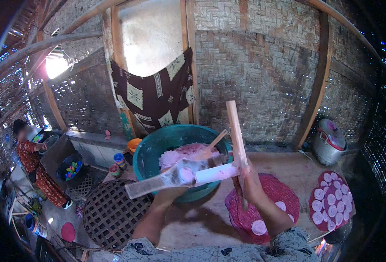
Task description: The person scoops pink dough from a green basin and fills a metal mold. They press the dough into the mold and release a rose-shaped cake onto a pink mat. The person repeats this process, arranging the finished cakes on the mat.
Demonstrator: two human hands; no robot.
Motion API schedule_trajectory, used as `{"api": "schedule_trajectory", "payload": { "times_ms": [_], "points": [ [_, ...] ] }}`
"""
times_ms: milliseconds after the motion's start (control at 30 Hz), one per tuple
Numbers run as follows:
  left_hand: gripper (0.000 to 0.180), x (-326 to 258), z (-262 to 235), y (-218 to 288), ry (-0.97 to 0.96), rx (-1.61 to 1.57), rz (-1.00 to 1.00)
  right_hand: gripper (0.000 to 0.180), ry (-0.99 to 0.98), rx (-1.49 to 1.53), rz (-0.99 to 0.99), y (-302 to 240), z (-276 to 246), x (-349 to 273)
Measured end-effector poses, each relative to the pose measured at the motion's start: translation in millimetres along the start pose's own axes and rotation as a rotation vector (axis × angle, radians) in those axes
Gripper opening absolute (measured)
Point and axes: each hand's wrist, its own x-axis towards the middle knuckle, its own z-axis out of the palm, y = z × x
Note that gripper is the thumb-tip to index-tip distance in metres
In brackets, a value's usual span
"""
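Note:
My left hand (pixel 171 195) is closed around a long wooden press frame (pixel 147 186), tilted over the basin, with pink dough (pixel 186 174) in its middle. My right hand (pixel 252 188) grips a wooden-handled plunger (pixel 236 131), whose white cylinder (pixel 215 174) points left toward the frame's middle. Whether the cylinder touches the frame I cannot tell. Below both tools stands a large green basin (pixel 141 168) holding crumbly pink dough (pixel 170 157). A wooden spatula (pixel 217 140) leans in that dough. Under my right forearm lies a round red mat (pixel 269 187) bearing a few pale pink dough coils (pixel 259 227).
Another red mat (pixel 323 187) full of coils lies farther right on the wooden table (pixel 188 227). A lidded metal pot (pixel 328 146) stands at the back right. Left are a dark lattice tray (pixel 114 214), an orange bowl (pixel 135 144) and a person (pixel 38 163) in patterned red-brown clothes.

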Motion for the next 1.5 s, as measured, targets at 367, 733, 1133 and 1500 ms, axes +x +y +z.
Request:
{"api": "schedule_trajectory", "payload": {
  "times_ms": [367, 733, 1133, 1500],
  "points": [
    [0.053, -35.8, 33.0, 80.1, -0.747, -0.036, -0.281, 0.073, -0.305, -0.747, -0.155, -53.5, -20.4, -45.2],
    [0.038, -76.8, 101.3, 118.4, -0.930, -0.489, -0.148, 0.105, -0.817, 0.412, 0.674, 29.1, -119.2, -162.8],
    [0.041, -154.7, 166.5, 90.8, -0.492, -0.326, -0.651, 0.100, -0.434, 1.246, 0.632, 69.3, -235.0, -309.6],
    [0.040, -193.5, 252.6, 66.2, -0.331, 0.599, -0.587, 0.101, -0.171, 1.125, 0.545, 68.0, -368.6, -328.1]
  ]
}}
